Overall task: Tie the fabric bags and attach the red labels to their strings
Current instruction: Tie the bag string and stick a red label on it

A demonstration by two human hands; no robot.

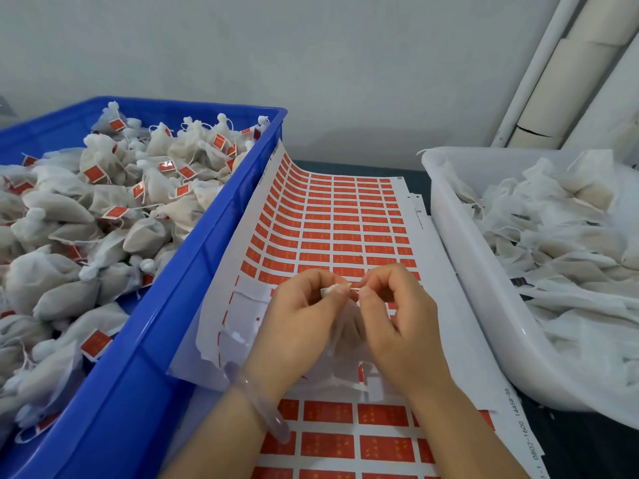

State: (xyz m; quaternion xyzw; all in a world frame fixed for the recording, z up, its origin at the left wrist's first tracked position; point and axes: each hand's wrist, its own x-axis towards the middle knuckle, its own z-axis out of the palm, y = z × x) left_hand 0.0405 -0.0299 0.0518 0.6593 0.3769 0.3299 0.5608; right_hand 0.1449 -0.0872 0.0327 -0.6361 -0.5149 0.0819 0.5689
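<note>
the fabric bag hangs between both hands, above the label sheet. the left hand pinches the gathered neck and the right hand pinches the string just beside it, so both grips are closed. the bag looks light, soft and limp: hold it at the neck, not the body. the string is thin and probably slippery: pinch it close to the neck. labelled bags fill the blue crate.

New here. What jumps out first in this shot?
The sheet of red labels down the middle, where the left hand pinches a fabric bag and the right hand its string. Left, a blue crate heaped with labelled bags; right, a white tub of unlabelled bags.
</note>
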